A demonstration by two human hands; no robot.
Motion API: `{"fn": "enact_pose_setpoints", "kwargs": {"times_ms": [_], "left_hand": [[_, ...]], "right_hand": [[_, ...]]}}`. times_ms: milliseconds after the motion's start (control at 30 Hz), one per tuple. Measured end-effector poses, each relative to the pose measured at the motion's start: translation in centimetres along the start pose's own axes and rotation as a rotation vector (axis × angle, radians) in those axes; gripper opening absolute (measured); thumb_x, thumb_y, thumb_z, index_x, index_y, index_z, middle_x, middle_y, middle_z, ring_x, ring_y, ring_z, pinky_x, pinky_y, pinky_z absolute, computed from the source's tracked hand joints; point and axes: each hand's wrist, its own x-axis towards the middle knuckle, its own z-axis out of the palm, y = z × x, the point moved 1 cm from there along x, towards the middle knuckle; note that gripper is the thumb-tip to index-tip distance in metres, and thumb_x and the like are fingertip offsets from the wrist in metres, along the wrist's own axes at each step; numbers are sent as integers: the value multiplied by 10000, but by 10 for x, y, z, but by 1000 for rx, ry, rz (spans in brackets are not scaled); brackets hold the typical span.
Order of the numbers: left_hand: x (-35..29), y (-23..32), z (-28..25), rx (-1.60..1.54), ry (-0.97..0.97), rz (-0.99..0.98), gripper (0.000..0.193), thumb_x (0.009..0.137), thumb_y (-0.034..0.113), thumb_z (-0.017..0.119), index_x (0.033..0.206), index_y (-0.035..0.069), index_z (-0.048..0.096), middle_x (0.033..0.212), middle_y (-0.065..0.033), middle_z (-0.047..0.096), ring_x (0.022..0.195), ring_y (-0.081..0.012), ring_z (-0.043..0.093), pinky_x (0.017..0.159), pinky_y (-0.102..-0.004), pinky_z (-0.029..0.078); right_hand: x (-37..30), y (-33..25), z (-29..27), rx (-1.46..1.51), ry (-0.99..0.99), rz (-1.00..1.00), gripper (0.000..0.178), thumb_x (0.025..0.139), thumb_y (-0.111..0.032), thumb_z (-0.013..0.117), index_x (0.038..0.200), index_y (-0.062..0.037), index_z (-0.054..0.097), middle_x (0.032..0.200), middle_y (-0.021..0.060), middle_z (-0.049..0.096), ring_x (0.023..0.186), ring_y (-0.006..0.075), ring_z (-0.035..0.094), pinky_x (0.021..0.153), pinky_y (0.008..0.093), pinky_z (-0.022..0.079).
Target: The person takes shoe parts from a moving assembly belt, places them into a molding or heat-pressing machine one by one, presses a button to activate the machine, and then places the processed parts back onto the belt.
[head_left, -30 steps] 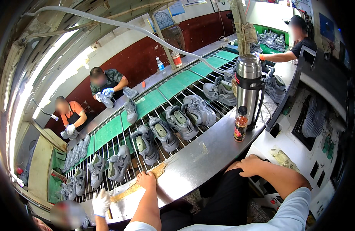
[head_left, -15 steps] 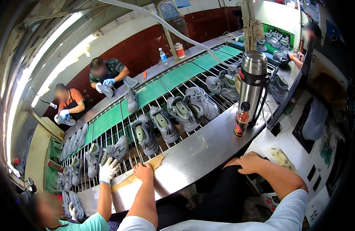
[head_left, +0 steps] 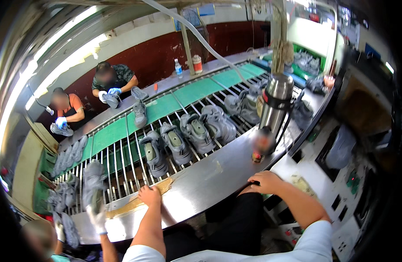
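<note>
My left hand (head_left: pixel 149 195) rests on the near edge of the metal bench (head_left: pixel 201 187), its fingers laid over a strip of brown tape (head_left: pixel 135 203). Nothing is in it. Just beyond stand several grey sneakers (head_left: pixel 154 155) on the metal roller rack, pale green pieces in their openings. My right hand (head_left: pixel 264 182) lies over my knee beside the white machine, fingers loosely bent and holding nothing. To my left, a co-worker's white-gloved hand (head_left: pixel 96 218), smeared by motion, is at a grey sneaker (head_left: pixel 94 183) over the rack's near edge.
A steel thermos (head_left: pixel 276 102) and a small bottle (head_left: pixel 258 148) stand on the bench at right. Green mats (head_left: pixel 196 89) run along the rack. Two people across work on shoes. The white machine (head_left: pixel 316 174), with a grey shoe form (head_left: pixel 340 148), is at my right.
The co-worker's gloved hand has moved back toward the near edge, and the sneakers at that spot have shifted. My hands keep their places while the whole view has swung slightly.
</note>
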Motion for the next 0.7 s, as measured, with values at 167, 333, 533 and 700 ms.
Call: {"fn": "enact_pose_setpoints", "kwargs": {"times_ms": [167, 333, 533, 700], "left_hand": [[0, -3, -6, -103, 1, 15, 268, 797, 218, 538, 923, -6, 617, 1066, -183, 601, 1158, -372, 467, 1019, -494, 292], [0, -16, -7, -121, 43, -3, 260, 778, 198, 542, 901, -17, 618, 1039, -188, 597, 1159, -383, 467, 1017, -498, 294], [1, -19, -14, -136, 77, -22, 257, 739, 194, 558, 877, -14, 618, 1005, -183, 592, 1129, -380, 474, 1004, -506, 305], [6, -26, -17, -161, 94, -35, 261, 731, 207, 570, 869, -7, 625, 1003, -186, 604, 1122, -382, 479, 1011, -512, 302]], "right_hand": [[-19, 7, -73, -229, 817, -25, 198, 673, -117, 702, 868, -85, 682, 903, 100, 662, 877, 275, 616, 812, 383, 478], [-61, 75, -176, -519, 916, 807, 476, 701, -188, 654, 1154, -68, 570, 1118, 148, 593, 1079, 357, 546, 924, 427, 441], [-100, 103, -225, -584, 749, 1516, 680, 719, -298, 640, 1345, -144, 422, 1352, 173, 472, 1220, 386, 475, 997, 472, 422], [-149, 124, -242, -224, 753, 1792, 765, 722, -444, 612, 1376, -98, 418, 1430, 198, 411, 1327, 368, 387, 1069, 442, 351]]}}
